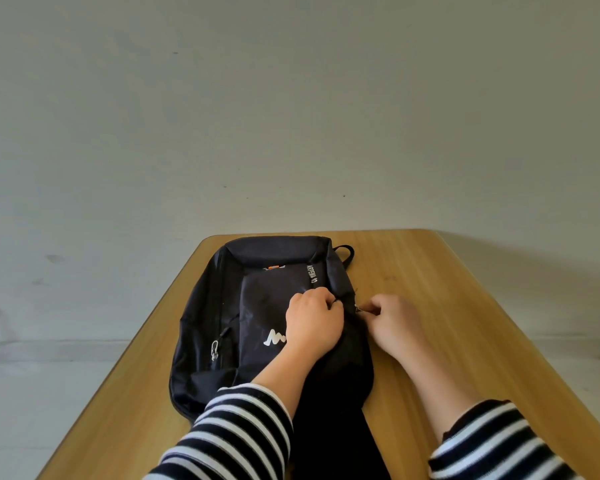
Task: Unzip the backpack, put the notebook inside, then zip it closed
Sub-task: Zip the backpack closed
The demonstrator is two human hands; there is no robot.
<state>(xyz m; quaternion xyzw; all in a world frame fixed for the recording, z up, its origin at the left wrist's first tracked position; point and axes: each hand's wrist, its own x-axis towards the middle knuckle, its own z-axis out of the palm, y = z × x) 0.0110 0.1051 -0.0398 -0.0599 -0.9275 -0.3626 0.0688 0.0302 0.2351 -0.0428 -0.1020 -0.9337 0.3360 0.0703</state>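
Note:
A dark navy backpack (257, 306) lies flat on the wooden table (447, 306), with a white logo and white lettering on its front. My left hand (312, 323) grips the fabric at the pack's right edge. Just to the right, my right hand (392, 320) pinches a small metal zipper pull (359, 309) on that same edge. A second silver zipper pull (214, 349) hangs on the pack's left side. No notebook is visible.
A black carry loop (347, 252) sticks out at the pack's far right corner. The table's far edge meets a plain pale wall. Bare wood lies to the right of the pack. Pale floor shows at the left.

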